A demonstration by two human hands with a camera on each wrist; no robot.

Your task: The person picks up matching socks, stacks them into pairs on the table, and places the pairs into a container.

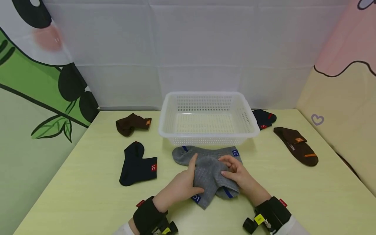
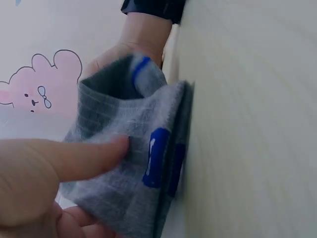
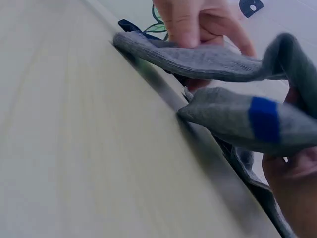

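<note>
Black fabric wristbands (image 1: pixel 149 216) sit well in front of the white perforated plastic basket (image 1: pixel 209 134); nearer it, the left hand (image 1: pixel 182 184) and right hand (image 1: pixel 239 174) both pinch a grey ribbed knit sock (image 1: pixel 207 174) with blue marks, partly covering a second grey knit sock (image 1: pixel 211 152) just before the basket

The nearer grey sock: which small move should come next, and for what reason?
Probably straighten the nearer grey sock out sideways: it is bent, with its cuff and blue-striped toe both pointing toward the person, while the other grey sock lies stretched out sideways just beyond it. The left hand and right hand both hold it already.
</note>
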